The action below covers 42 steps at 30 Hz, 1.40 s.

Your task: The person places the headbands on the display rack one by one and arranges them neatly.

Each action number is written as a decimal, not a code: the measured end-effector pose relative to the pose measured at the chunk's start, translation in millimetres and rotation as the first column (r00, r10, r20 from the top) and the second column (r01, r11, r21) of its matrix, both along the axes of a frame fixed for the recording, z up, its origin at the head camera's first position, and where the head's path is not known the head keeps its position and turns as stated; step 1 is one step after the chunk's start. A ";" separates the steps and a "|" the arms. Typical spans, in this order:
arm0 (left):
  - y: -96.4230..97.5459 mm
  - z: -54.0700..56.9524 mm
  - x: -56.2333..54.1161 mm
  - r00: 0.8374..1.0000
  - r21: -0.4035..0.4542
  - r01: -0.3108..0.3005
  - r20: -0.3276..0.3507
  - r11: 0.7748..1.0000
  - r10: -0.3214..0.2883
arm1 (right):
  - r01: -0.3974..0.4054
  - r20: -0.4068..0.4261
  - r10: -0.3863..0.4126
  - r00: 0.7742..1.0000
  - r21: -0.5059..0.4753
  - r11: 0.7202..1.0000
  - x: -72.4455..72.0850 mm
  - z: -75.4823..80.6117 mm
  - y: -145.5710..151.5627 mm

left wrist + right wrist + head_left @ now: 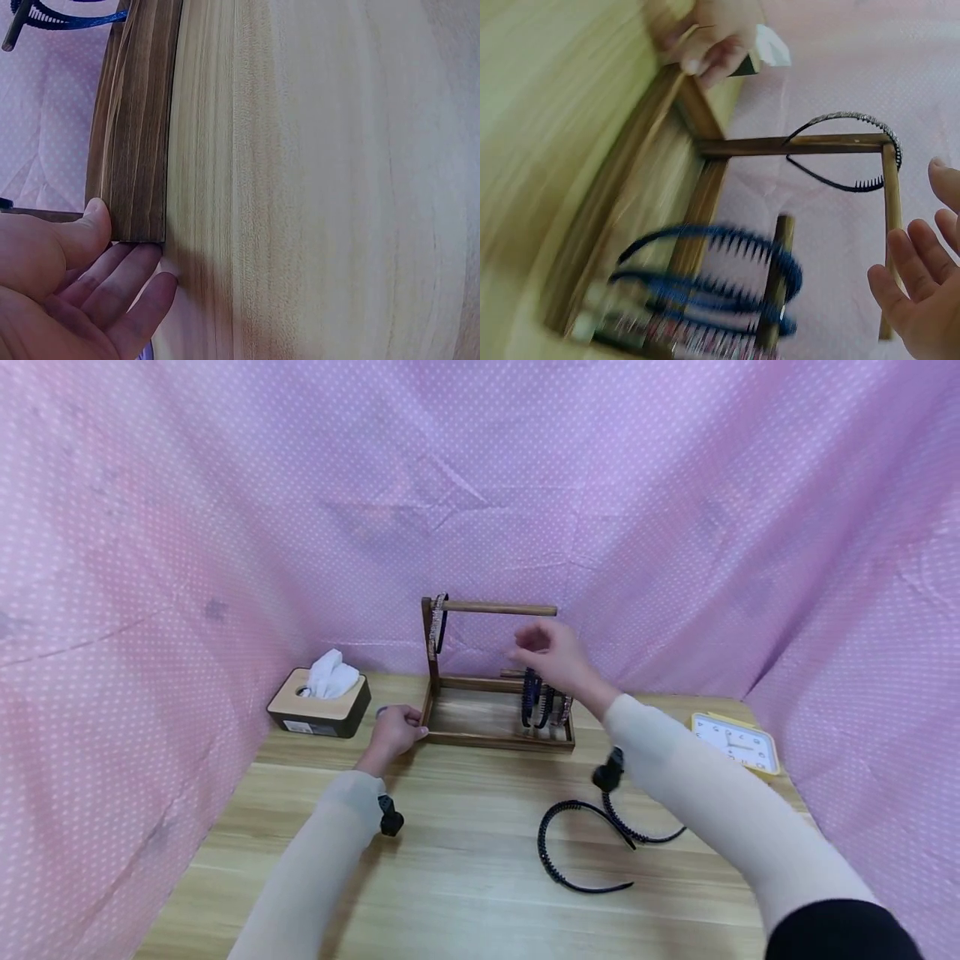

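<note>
A dark wooden headband rack (498,741) stands at the back of the table. My left hand (396,732) grips its front left corner, thumb and fingers around the wood, also seen in the left wrist view. A sparkly headband (435,631) hangs at the left end of the upper bar (498,608). Several dark headbands (529,702), blue in the right wrist view, hang from the lower bar (776,277), beside a beaded one. My right hand (553,653) is raised above these, fingers loosely bent and holding nothing. Part of the lower bar is hidden behind it.
Two black toothed headbands (551,852) lie on the table in front of the rack, to the right. A tissue box (322,706) stands left of the rack. A yellow-framed clock (735,742) lies at the right. Pink dotted cloth (480,468) surrounds the table.
</note>
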<state>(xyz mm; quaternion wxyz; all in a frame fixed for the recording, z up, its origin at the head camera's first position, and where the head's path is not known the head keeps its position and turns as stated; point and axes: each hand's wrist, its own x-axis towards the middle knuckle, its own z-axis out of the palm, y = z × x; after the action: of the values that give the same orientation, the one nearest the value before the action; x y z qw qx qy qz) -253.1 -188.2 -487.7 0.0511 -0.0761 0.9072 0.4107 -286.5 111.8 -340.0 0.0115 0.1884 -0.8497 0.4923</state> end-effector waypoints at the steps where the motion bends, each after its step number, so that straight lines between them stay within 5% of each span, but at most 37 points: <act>1: 0.1 0.5 -0.1 1.000 0.001 0.001 -0.001 1.000 -0.001 | -0.004 -0.003 0.004 1.000 0.030 1.000 6.6 0.4 10.0; 10: 0.9 3.0 1.6 1.000 -0.018 0.001 0.003 1.000 -0.001 | -0.044 0.033 0.039 0.999 0.172 0.984 70.0 -24.6 94.6; 22: 1.0 -1.6 0.7 1.000 -0.015 0.010 0.000 1.000 -0.010 | 0.055 -0.055 -0.040 0.998 0.292 0.955 139.5 -67.7 183.8; 30: -0.3 1.0 1.4 1.000 -0.029 0.002 -0.010 1.000 -0.003 | 0.043 -0.048 -0.030 0.998 0.302 0.952 159.3 -104.9 204.8; 42: 1.6 3.1 3.1 1.000 -0.037 0.013 -0.008 0.999 -0.014 | -0.045 -0.009 0.050 0.999 0.317 0.947 162.8 -150.7 202.8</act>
<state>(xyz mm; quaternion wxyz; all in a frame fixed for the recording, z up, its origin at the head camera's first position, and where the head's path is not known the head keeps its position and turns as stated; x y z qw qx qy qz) -250.0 -186.6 -484.5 0.0486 -0.0692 0.9152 0.3940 -123.7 314.6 -490.7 -0.0237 0.2123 -0.9128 0.3482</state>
